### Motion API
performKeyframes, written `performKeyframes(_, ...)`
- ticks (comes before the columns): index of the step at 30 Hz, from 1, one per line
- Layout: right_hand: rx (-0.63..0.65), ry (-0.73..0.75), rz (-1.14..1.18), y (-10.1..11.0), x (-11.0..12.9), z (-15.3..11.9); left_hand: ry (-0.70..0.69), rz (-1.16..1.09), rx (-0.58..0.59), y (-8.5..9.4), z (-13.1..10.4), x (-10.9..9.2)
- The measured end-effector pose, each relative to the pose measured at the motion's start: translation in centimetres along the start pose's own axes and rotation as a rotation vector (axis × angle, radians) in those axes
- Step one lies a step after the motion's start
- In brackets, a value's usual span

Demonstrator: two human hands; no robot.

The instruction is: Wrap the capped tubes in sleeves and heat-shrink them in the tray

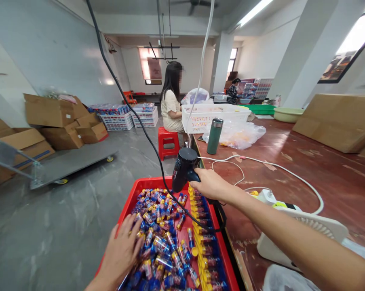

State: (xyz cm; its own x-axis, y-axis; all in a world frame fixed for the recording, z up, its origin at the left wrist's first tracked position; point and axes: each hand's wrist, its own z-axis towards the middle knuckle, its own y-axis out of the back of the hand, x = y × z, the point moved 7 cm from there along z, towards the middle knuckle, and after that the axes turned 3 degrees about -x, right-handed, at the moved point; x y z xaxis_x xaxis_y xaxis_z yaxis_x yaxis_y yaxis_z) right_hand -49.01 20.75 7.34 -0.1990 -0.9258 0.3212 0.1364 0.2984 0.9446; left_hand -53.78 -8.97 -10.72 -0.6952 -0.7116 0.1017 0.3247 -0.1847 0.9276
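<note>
My right hand point(211, 184) grips the handle of a black hair dryer point(181, 171), whose barrel points down over the far part of a red tray point(139, 186). Inside that tray lies a loose heap of small blue bottles point(162, 242) with yellow caps. Along its right wall runs a neat row of similar bottles point(207, 238), caps facing left. Over the tray's left side, my left hand point(121, 246) rests against the heap with its fingers stretched out. The dryer's black cord point(211, 230) loops across the row.
To the right is a reddish-brown table point(330, 178) with a green flask point(215, 136), a white cable and a white plastic appliance point(306, 230). A white basket point(215, 115) stands farther back. Beyond, a person point(172, 97) sits on a red stool point(167, 143). A flat cart point(76, 161) stands left.
</note>
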Motion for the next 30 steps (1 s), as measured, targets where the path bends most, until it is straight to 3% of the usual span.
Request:
performKeyframes(4,-0.029,0.002,0.059,-0.5,1.2,0.5,0.284,-0.014,0.053,0.5,-5.1,6.3)
performKeyframes(7,-0.048,-0.017,0.074,-1.0,1.9,0.7,0.488,-0.156,0.219,-0.8,-8.3,8.3)
performKeyframes(10,-0.049,-0.014,0.080,-1.4,2.3,0.7,0.659,-0.351,0.343,-2.2,-10.2,8.2)
performKeyframes(14,-0.040,0.024,0.095,-1.5,3.1,0.9,0.774,-0.538,0.333,-3.0,-11.0,7.7)
performKeyframes(22,-0.045,0.039,0.011,-2.0,6.0,1.9,0.808,-0.609,0.303,-2.9,-11.2,7.6)
performKeyframes(30,0.006,-0.021,-0.236,1.1,3.9,2.0,0.788,-0.678,0.290,-4.0,-11.6,7.7)
